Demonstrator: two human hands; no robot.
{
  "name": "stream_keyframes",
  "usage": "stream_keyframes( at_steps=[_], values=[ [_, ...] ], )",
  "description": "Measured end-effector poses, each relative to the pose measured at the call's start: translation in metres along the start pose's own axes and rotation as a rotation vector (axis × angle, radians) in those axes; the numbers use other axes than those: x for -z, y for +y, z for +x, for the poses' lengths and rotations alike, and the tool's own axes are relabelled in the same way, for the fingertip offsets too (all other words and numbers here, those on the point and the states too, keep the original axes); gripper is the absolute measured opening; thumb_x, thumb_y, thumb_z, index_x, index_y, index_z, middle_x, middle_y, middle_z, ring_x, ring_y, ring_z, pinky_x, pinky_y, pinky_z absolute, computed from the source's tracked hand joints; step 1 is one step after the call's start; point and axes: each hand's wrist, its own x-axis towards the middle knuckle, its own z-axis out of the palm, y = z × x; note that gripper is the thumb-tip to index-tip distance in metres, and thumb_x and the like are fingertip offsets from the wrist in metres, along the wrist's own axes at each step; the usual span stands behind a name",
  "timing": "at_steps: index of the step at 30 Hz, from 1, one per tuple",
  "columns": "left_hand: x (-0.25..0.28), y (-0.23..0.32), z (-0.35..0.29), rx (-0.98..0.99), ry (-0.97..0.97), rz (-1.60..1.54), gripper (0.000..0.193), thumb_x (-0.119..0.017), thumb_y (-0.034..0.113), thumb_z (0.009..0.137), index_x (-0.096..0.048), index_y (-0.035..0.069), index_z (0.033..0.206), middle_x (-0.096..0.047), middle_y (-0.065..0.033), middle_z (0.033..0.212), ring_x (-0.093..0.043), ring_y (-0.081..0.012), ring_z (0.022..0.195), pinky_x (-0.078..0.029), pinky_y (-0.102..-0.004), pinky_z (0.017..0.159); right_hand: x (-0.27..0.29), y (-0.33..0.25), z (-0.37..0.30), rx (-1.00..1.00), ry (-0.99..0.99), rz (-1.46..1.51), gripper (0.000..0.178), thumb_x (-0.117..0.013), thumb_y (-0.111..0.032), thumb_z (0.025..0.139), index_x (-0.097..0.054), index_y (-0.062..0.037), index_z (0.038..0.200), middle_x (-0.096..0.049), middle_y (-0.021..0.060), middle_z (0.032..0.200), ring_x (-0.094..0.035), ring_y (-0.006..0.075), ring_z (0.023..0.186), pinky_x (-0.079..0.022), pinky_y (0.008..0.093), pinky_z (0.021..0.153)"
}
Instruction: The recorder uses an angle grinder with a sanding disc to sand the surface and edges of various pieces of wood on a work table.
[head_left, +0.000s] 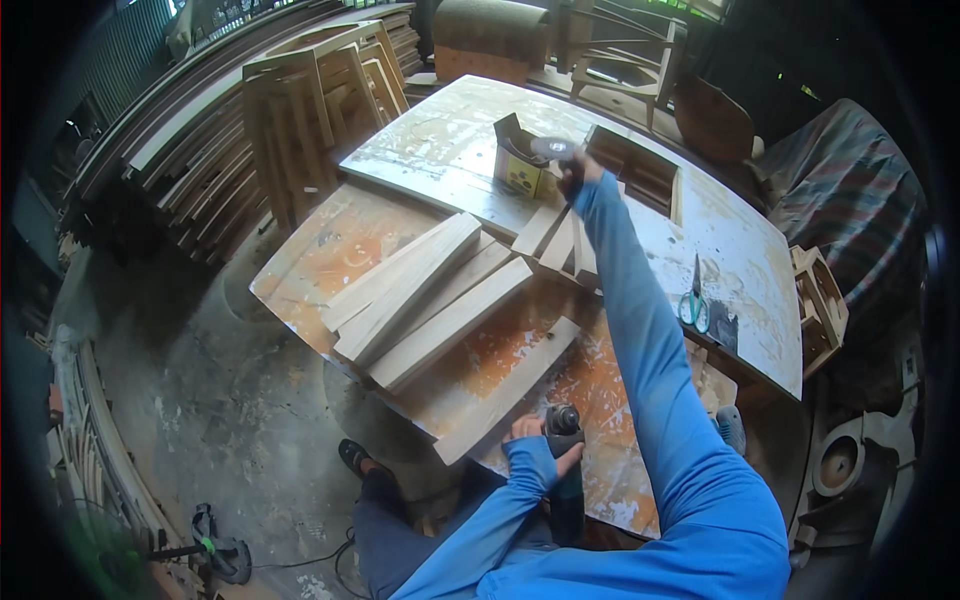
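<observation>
My left hand is closed round the head of a dark angle grinder, its bare spindle end facing up at the near edge of the orange-stained table. My right arm stretches far across the work surface. At its end my right hand pinches a round grey abrasive disc, held beside an open yellow cardboard box. A single pale wooden strip lies just beyond the grinder. Farther left, several thicker wooden pieces are piled at a slant.
Scissors with teal handles lie on the white-smeared board at right. Behind the box sits a wooden frame or tray. Stacked timber and wooden frames stand at far left. A clamp and a cord are on the floor.
</observation>
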Motion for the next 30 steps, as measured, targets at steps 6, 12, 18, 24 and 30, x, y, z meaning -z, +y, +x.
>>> stream_keyframes(
  at_steps=[6,12,18,24,30],
  values=[
    [0.012,-0.004,-0.002,0.027,-0.053,0.025,0.079,-0.085,0.05,0.062,-0.051,0.004,0.116,-0.053,-0.019,0.119,-0.049,-0.0356,0.115,-0.034,-0.0492,0.099,-0.024,0.011,-0.03,-0.074,-0.095,-0.012,0.044,-0.051,-0.04,0.103,-0.06,0.0023,0.113,-0.071,0.0179,0.091,-0.062,0.0188,0.057,-0.056,0.0336,0.057],
    [0.004,0.003,-0.005,-0.04,0.015,0.003,0.077,-0.086,0.05,0.06,-0.052,0.005,0.112,-0.054,-0.0182,0.113,-0.052,-0.0363,0.111,-0.035,-0.049,0.097,0.108,0.013,-0.239,0.887,-0.381,-1.516,0.025,-0.077,-0.02,0.086,-0.071,-0.0051,0.106,-0.073,0.0124,0.081,-0.068,0.0229,0.065,-0.054,0.0329,0.061],
    [0.004,-0.014,0.013,0.089,-0.053,0.036,0.072,-0.084,0.055,0.061,-0.055,0.006,0.106,-0.055,-0.0183,0.108,-0.053,-0.0366,0.105,-0.036,-0.0493,0.096,0.084,-0.082,-0.436,1.516,-0.466,-1.425,0.02,-0.072,-0.016,0.09,-0.063,-0.0092,0.106,-0.068,0.0093,0.086,-0.067,0.0236,0.076,-0.056,0.0404,0.073],
    [0.007,-0.009,0.009,0.009,0.036,0.13,0.071,-0.086,0.054,0.063,-0.064,0.004,0.109,-0.065,-0.0194,0.105,-0.06,-0.0372,0.101,-0.046,-0.0471,0.092,0.126,-0.086,-0.47,1.448,0.188,-1.368,0.013,-0.061,-0.011,0.095,-0.071,-0.0049,0.1,-0.068,0.0101,0.085,-0.061,0.014,0.07,-0.048,0.0252,0.061],
    [0.01,0.0,0.003,0.171,-0.152,0.063,0.076,-0.084,0.058,0.064,-0.064,0.004,0.114,-0.064,-0.019,0.113,-0.058,-0.0357,0.111,-0.043,-0.0463,0.099,0.291,-0.003,-0.306,0.055,0.104,-2.275,0.082,-0.081,-0.046,0.074,-0.052,-0.0069,0.14,-0.063,0.0219,0.129,-0.063,0.0366,0.117,-0.05,0.0445,0.1]
  ],
)
